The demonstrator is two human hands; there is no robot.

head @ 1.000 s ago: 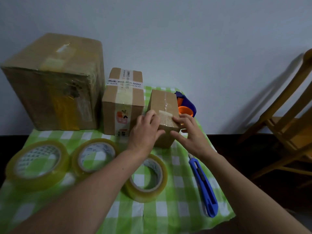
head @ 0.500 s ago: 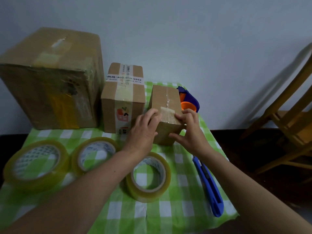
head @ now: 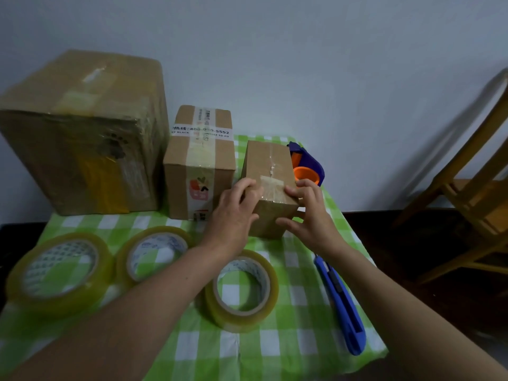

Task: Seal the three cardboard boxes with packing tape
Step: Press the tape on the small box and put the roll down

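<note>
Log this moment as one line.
small box: tape strip over near top edge | left hand: grips small box | right hand: grips small box

Dim, cool, even indoor light; the chair (head: pixel 467 210) casts a soft diagonal shadow on the wall (head: pixel 330 64) to its left. Faint glare marks the taped top of the large box (head: pixel 82 133). Wide-angle stretching and blur soften the edges and lower corners.
</note>
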